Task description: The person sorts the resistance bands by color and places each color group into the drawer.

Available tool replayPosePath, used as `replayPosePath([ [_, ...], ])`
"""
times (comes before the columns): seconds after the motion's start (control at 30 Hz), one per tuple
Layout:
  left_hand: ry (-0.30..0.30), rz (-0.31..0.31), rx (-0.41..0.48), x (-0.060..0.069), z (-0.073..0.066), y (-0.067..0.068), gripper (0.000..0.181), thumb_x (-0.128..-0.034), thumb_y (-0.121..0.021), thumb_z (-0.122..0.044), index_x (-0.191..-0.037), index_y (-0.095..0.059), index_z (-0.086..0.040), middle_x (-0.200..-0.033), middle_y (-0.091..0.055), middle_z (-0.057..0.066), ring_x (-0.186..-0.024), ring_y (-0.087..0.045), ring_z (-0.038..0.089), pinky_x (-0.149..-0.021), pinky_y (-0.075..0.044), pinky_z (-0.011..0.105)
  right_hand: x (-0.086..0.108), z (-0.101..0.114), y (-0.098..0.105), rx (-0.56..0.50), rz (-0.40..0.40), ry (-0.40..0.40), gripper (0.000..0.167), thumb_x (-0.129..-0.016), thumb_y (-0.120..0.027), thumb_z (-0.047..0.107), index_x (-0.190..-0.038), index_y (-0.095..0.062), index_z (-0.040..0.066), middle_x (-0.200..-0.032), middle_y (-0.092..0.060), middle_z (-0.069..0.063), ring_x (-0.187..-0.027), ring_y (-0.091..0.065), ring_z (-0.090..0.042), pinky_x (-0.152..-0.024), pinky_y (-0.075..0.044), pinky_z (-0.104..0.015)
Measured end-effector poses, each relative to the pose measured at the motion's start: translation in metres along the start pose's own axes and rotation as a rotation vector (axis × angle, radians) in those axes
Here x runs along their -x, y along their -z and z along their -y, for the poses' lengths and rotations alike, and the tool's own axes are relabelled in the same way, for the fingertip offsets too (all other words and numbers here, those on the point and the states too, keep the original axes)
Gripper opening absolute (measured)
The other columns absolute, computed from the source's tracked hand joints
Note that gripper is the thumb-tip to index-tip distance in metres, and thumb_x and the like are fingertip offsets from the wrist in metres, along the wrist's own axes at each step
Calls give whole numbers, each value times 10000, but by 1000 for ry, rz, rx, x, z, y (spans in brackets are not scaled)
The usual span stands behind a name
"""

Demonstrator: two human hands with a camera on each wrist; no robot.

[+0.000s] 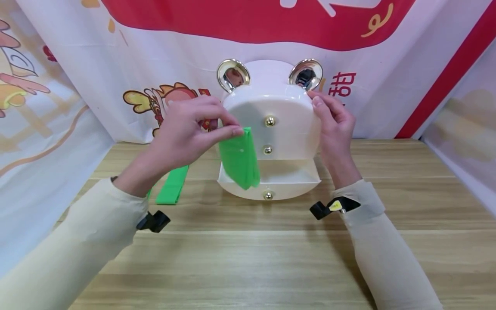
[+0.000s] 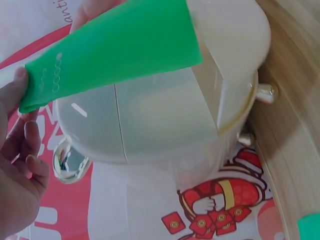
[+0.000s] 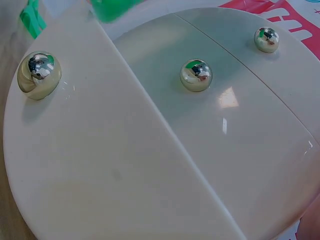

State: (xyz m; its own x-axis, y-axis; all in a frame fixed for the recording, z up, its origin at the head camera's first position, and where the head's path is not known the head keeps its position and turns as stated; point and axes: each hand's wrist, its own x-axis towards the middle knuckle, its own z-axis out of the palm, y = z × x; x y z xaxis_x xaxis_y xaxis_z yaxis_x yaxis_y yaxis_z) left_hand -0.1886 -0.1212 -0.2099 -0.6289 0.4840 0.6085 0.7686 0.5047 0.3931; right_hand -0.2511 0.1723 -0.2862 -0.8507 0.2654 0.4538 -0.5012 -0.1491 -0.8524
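Note:
My left hand (image 1: 190, 129) pinches a folded green plastic sheet (image 1: 238, 161) by its upper edge, between thumb and forefinger. It hangs in front of a white, round-topped drawer box (image 1: 288, 116); in the left wrist view, the sheet (image 2: 120, 50) carries small pale print. The box's bottom drawer (image 1: 240, 191) is pulled out, while the drawers above look closed. At the box's upper right side, my right hand (image 1: 335, 125) holds on with thumb and forefinger beneath a shiny gold ear. Only a sliver of that hand (image 3: 309, 225) shows in the right wrist view.
Another folded green strip (image 1: 172, 187) lies on the wooden table (image 1: 232, 258), left of the box and partly behind my left wrist. Gold ball knobs (image 1: 268, 195) stick out from the drawer fronts. A printed red and white cloth (image 1: 186, 56) hangs close behind the box.

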Motion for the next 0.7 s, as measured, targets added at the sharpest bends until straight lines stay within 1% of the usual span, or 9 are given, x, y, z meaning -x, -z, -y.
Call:
replayPosePath([
  [0.07, 42, -24, 4, -4, -4, -6, 78, -918, -851, -207, -931, -844, -131, -799, -693, 9, -716, -521, 133, -618, -390, 214, 0, 0, 0, -4, -1, -2, 311, -1006, -739, 324, -1248, -790, 135, -1325, -734, -69, -1101, -740, -233, -888, -637, -261],
  [0.13, 100, -43, 25, -9, -8, -13, 97, -932, -839, -218, -927, -841, -121, -790, -687, 30, -710, -526, 153, -623, -393, 221, 0, 0, 0, -6, -2, -3, 309, -1006, -740, 320, -1247, -790, 135, -1324, -734, -69, -1098, -741, -232, -887, -637, -262],
  [0.3, 254, -102, 89, -18, -23, -34, 143, -944, -827, -243, -956, -847, -102, -818, -749, 45, -706, -594, 167, -626, -463, 231, 0, 1, 1, -11, -3, -5, 308, -1005, -742, 314, -1247, -790, 129, -1329, -731, -68, -1099, -743, -232, -886, -638, -263],
  [0.37, 313, -132, 120, -20, -31, -44, 160, -940, -830, -253, -976, -850, -98, -832, -776, 40, -702, -632, 161, -628, -503, 243, 0, 1, 1, -15, -1, -6, 312, -1003, -744, 313, -1250, -788, 127, -1334, -730, -68, -1103, -743, -234, -887, -638, -265],
  [0.5, 428, -198, 184, -22, -43, -65, 187, -942, -828, -277, -996, -851, -99, -875, -808, 38, -748, -693, 142, -683, -568, 257, 0, 1, 2, -18, 3, -2, 312, -1005, -742, 303, -1253, -785, 119, -1331, -730, -71, -1104, -742, -236, -883, -640, -266],
  [0.57, 459, -235, 210, -22, -47, -76, 194, -940, -830, -278, -991, -851, -92, -888, -817, 46, -763, -714, 136, -701, -586, 261, 0, 1, 1, -19, 4, 3, 300, -1008, -739, 289, -1246, -788, 114, -1322, -733, -73, -1103, -740, -234, -876, -641, -262],
  [0.7, 496, -317, 267, -24, -51, -94, 204, -942, -828, -282, -991, -855, -86, -903, -828, 56, -780, -736, 128, -708, -594, 257, -1, 1, 1, -24, 3, 12, 276, -1008, -738, 267, -1228, -796, 110, -1312, -738, -76, -1113, -739, -235, -875, -641, -259],
])
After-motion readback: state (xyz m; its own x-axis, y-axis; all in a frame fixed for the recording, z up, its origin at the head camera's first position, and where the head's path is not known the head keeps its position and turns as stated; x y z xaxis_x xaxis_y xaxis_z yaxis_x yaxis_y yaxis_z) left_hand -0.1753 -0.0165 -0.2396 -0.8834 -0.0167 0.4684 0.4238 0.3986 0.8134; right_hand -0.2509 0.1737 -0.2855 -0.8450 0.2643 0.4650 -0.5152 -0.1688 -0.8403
